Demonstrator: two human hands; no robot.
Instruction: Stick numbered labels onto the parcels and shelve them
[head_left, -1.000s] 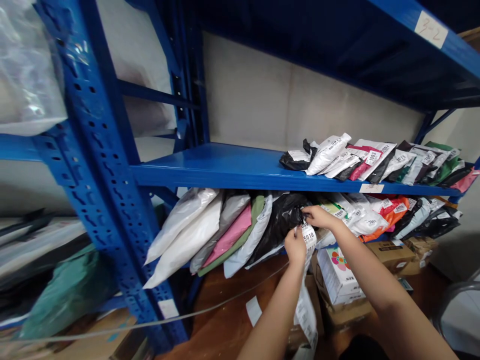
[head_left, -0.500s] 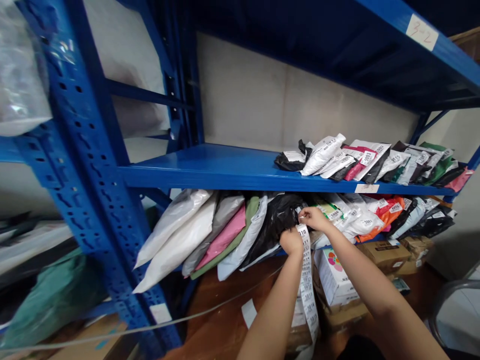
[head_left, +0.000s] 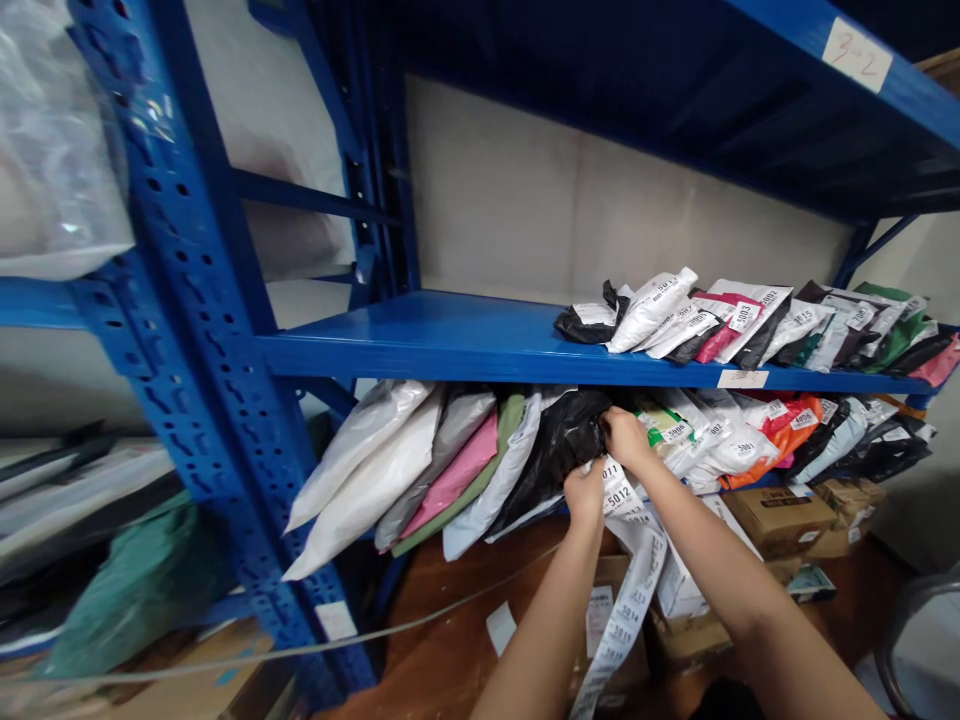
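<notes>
- Blue perforated-steel rack point(head_left: 214, 340), reaching from nine to three o'clock, with slotted uprights and smooth, flat-fronted beams.
- White, grey, pink, green and pale-blue plastic mailing bags point(head_left: 457, 470), plump and slanted like pillows, toward seven o'clock; no number stickers show on them, so numbering looks undone there.
- Creased, multicoloured plastic parcels with white number stickers point(head_left: 757, 320), on the shelf at three o'clock; numbering appears done here, as on many of the lower parcels point(head_left: 739, 450) toward four.
- Puffy, glossy black plastic bag point(head_left: 555, 450), under the shelf at four o'clock, wrinkled where the hands meet it; no sticker visible, so it seems mid-work.
- Long, curling white paper label strip point(head_left: 634, 600), hanging toward five o'clock; 5012 and further numbers remain on it.
- Bare right hand point(head_left: 628, 437), fingers closed on the bag's edge; fingertips partly hidden.
- Bare left hand point(head_left: 585, 492), pinching the strip's upper end against the bag.
</notes>
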